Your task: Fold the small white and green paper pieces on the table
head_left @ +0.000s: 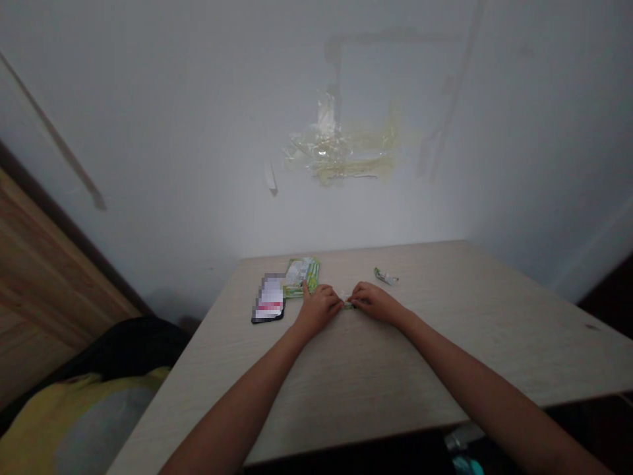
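Note:
My left hand (321,307) and my right hand (374,302) meet near the middle of the table, fingertips pinched on a small green-and-white wrapper (348,304). Most of that piece is hidden by the fingers, so its contents cannot be made out. Just beyond my left hand lies a flat green-and-white packet (302,272), its near edge close to the thumb. A phone (270,298) with a blurred-out screen rests to the left of the packet. Behind my right hand is a crumpled green-and-white wrapper (386,276), apart from the fingers.
The pale wooden table (356,382) stands against a white wall (198,132) with peeling clear tape (341,148). At lower left, beside the table edge, are a yellow and grey cloth item (93,415) and wooden boards (34,290). Dark space with objects shows below the front edge.

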Available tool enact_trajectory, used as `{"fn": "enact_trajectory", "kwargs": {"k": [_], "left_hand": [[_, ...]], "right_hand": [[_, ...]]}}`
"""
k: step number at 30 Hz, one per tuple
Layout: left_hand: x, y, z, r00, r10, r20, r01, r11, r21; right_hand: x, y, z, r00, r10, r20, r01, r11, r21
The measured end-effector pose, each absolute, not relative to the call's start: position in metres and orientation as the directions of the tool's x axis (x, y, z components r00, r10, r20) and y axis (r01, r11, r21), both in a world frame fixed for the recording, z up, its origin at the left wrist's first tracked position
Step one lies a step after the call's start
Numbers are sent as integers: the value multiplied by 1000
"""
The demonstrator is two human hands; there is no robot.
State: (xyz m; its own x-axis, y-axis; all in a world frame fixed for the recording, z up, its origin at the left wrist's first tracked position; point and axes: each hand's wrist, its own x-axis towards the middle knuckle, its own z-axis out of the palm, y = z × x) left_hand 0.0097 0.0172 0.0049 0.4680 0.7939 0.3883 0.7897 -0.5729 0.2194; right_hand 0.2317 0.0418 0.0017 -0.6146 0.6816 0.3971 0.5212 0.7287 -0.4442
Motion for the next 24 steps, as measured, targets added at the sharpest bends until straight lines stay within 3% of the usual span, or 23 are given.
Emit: {"fn": "enact_trajectory", "kwargs": {"k": [10,19,24], "left_hand": [[10,16,8,460,811,361,798,-556,232],[13,13,10,314,890,330,815,-431,388],[15,13,12,280,903,327,819,-402,408]], "right_hand": [[233,48,-7,-596,693,405,519,718,-465],[233,45,-2,-560,726,398,506,681,-530],[232,47,-4,-517,756,402,542,653,-529]]}}
